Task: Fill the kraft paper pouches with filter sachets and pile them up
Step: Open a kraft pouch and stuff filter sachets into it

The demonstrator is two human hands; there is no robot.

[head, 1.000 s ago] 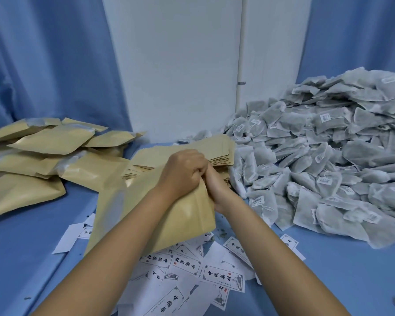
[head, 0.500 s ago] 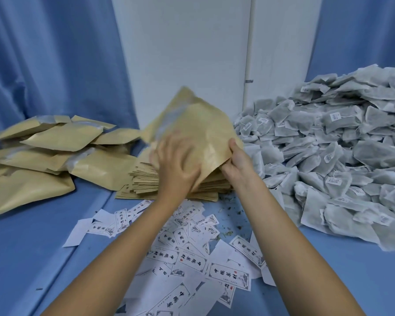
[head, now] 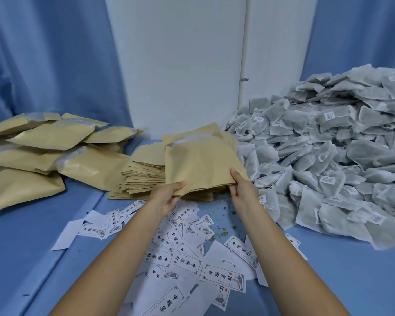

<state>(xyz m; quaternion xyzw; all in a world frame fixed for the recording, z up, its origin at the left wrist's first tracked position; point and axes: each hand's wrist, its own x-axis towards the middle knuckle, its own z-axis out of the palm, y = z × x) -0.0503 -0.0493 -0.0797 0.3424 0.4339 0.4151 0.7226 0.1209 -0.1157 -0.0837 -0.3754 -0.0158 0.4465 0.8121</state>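
Observation:
A kraft paper pouch (head: pixel 198 163) lies tilted over the stack of flat empty pouches (head: pixel 144 174) at the table's middle. My left hand (head: pixel 169 197) grips its near left corner, thumb on top. My right hand (head: pixel 242 188) pinches its near right corner. A big heap of grey filter sachets (head: pixel 324 151) fills the right side. Filled kraft pouches (head: pixel 46 151) are piled at the left.
White printed paper labels (head: pixel 187 252) are scattered on the blue table in front of the stack, with green crumbs among them. Blue curtains hang on both sides and a white wall (head: pixel 178 65) stands behind.
The pouch was pressed low at the hands a second ago, then swung up in front of the wall, and now lies lower over the stack with both hands at its near corners.

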